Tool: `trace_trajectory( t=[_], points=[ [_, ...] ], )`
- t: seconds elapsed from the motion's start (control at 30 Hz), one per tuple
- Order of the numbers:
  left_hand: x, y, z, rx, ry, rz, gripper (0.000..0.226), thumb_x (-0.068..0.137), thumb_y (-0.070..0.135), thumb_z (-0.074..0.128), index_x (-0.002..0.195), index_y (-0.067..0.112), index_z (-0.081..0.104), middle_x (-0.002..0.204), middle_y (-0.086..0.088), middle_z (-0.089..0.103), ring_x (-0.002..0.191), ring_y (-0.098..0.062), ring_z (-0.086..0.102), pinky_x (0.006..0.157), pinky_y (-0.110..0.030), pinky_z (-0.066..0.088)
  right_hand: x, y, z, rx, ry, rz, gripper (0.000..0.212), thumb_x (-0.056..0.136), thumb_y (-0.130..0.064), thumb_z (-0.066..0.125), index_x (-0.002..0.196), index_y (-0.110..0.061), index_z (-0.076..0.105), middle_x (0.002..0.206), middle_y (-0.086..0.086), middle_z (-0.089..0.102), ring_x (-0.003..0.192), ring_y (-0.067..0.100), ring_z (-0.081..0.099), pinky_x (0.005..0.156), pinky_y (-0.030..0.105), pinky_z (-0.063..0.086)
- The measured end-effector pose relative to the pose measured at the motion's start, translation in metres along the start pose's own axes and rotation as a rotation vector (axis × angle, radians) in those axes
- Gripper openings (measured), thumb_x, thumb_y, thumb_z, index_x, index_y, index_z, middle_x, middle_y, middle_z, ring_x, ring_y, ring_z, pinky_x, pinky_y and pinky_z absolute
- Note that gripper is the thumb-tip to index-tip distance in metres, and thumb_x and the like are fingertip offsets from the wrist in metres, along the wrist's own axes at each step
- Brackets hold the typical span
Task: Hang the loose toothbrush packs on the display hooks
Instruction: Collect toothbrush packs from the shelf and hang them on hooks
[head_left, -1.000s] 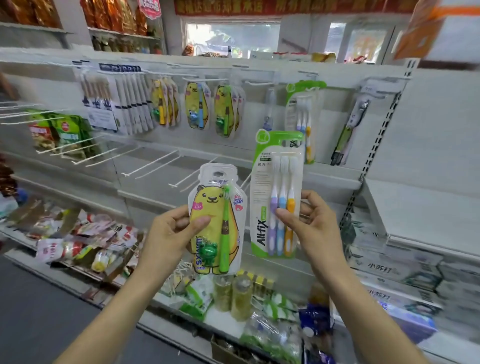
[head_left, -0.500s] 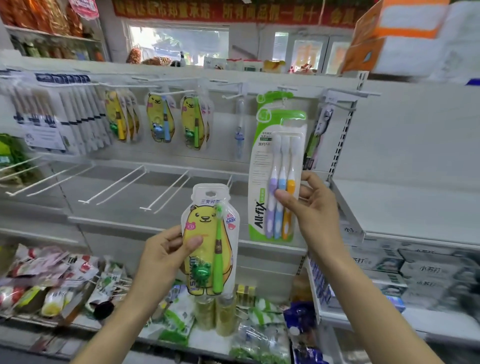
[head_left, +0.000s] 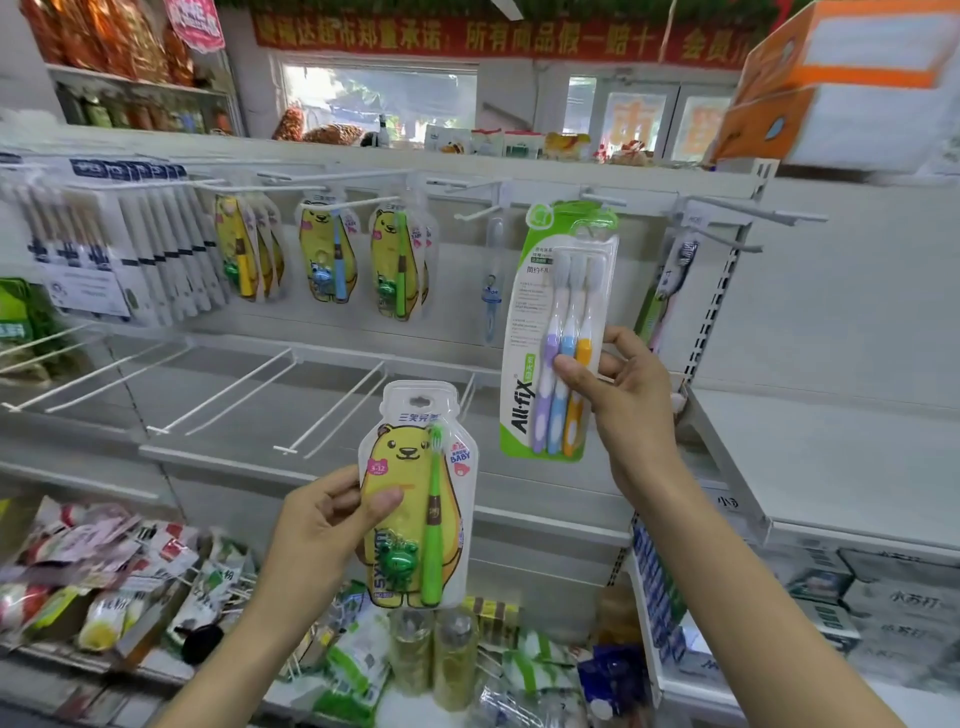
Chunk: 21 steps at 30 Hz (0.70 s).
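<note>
My left hand (head_left: 324, 525) holds a yellow bear-shaped child's toothbrush pack (head_left: 415, 499) upright at chest height, thumb across its front. My right hand (head_left: 618, 395) pinches a green three-brush pack (head_left: 558, 332) by its lower part and lifts it so its top reaches a white display hook (head_left: 602, 200) on the top rail, where another green pack shows just behind it. Whether the hole is on the hook I cannot tell. Similar bear packs (head_left: 395, 260) hang on hooks to the left.
Long bare white hooks (head_left: 228, 387) stick out from the middle rail toward me. White boxed packs (head_left: 119, 249) hang at the far left. A single dark brush pack (head_left: 675, 275) hangs at the right. Packets and bottles (head_left: 431, 654) crowd the shelf below. A white shelf (head_left: 831, 457) juts out on the right.
My right hand has raised the green three-brush pack from chest height up to the top rail's hook. My left hand keeps the bear pack low. My view has tilted up and right.
</note>
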<state>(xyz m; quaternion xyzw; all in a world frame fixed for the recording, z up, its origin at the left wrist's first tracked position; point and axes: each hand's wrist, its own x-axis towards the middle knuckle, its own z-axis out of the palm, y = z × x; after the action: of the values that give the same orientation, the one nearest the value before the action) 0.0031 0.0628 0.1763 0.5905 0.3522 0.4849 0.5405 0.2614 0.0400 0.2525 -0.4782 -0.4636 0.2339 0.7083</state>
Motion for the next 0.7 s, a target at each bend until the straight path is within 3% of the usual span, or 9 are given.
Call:
trace_trajectory(
  t=[0.23, 0.43, 0.6, 0.7],
  points=[
    [0.01, -0.007, 0.01, -0.04, 0.002, -0.009, 0.024, 0.079, 0.007, 0.068, 0.103, 0.01, 0.073, 0.092, -0.008, 0.079, 0.08, -0.019, 0.077, 0.061, -0.021, 0.058, 0.03, 0.016, -0.006, 0.0, 0.019, 0.038, 0.027, 0.09, -0.002, 0.069, 0.115, 0.0, 0.06, 0.092, 0.006, 0.076, 0.081, 0.012, 0.074, 0.068, 0.021, 0.056],
    [0.012, -0.012, 0.016, -0.032, 0.007, 0.008, 0.024, 0.079, 0.008, 0.069, 0.102, 0.014, 0.074, 0.09, -0.006, 0.079, 0.077, -0.019, 0.077, 0.059, -0.02, 0.058, 0.072, 0.04, -0.011, -0.106, 0.035, 0.052, 0.019, 0.09, -0.007, 0.071, 0.106, -0.01, 0.062, 0.096, 0.008, 0.076, 0.087, 0.019, 0.075, 0.077, 0.032, 0.06],
    [0.011, -0.018, 0.02, -0.068, -0.002, -0.028, 0.023, 0.085, -0.003, 0.065, 0.103, 0.009, 0.073, 0.092, -0.009, 0.079, 0.082, -0.022, 0.077, 0.063, -0.021, 0.059, 0.1, 0.05, -0.01, -0.148, 0.033, 0.058, 0.015, 0.092, -0.006, 0.069, 0.098, -0.017, 0.059, 0.087, 0.0, 0.074, 0.074, 0.007, 0.073, 0.066, 0.021, 0.056],
    [0.011, -0.021, 0.021, -0.085, -0.007, -0.047, 0.024, 0.086, -0.002, 0.065, 0.106, 0.008, 0.073, 0.094, -0.013, 0.079, 0.085, -0.027, 0.077, 0.062, -0.028, 0.061, 0.115, 0.057, -0.009, -0.155, 0.04, 0.068, 0.016, 0.093, -0.004, 0.066, 0.098, -0.017, 0.058, 0.085, -0.004, 0.072, 0.069, 0.0, 0.07, 0.061, 0.017, 0.053]
  ],
)
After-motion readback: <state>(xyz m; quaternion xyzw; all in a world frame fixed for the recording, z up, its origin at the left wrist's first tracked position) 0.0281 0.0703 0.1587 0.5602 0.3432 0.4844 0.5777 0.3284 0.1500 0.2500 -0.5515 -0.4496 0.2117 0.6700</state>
